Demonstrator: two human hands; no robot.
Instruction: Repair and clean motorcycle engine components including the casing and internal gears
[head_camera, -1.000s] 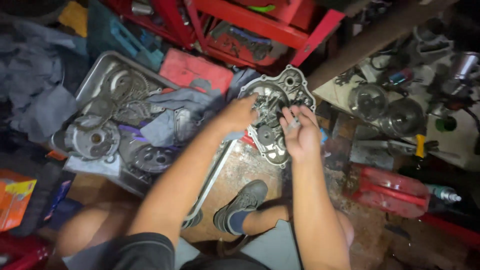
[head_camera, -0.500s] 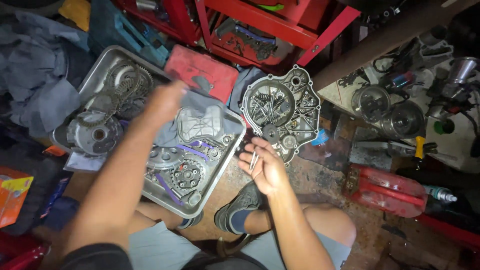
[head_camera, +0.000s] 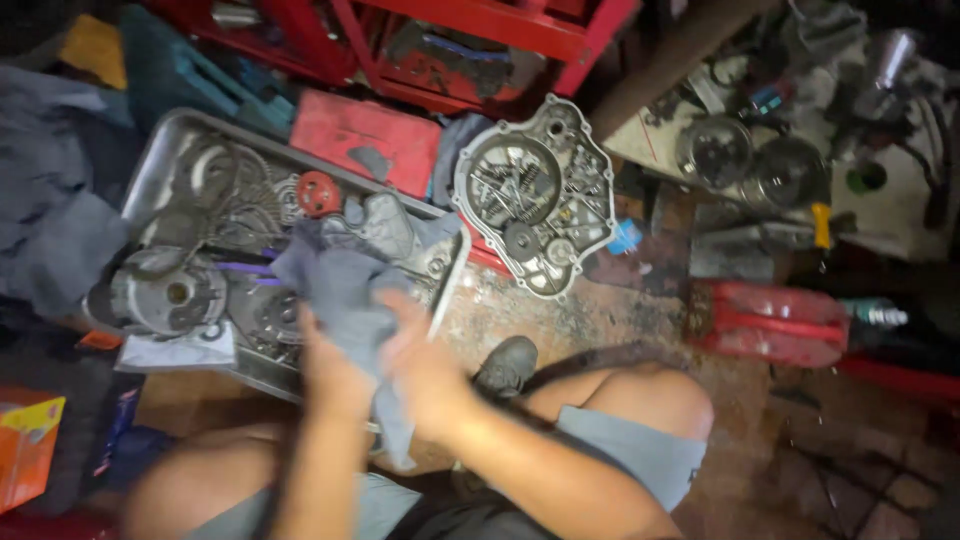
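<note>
A wide metal tray (head_camera: 160, 150), crowded with engine parts, is seen lying on the workshop floor to the left, its long side running from upper left down to lower right. To its right, propped by the red rack (head_camera: 480, 30), an engine cover (head_camera: 535, 195) is set with its inner face up, well apart from both hands. Over the near right corner of the tray a grey rag (head_camera: 345, 290) is held, hanging with its long axis roughly up and down in the view, its lower end trailing toward the person's lap. The rag is gripped between the two hands: the left hand (head_camera: 330, 375) is closed on its left edge, and the right hand (head_camera: 425, 365) is pressed on it from the right, fingers curled around the cloth. The hands are blurred, so the exact grip cannot be told. Neither hand is clearly nearer; the rag lies between them.

Against the earlier frames, the engine cover is no longer touched: a second ago both hands were on it, and half a second ago the left hand was reaching over the tray while something thin was held in the right.
</note>
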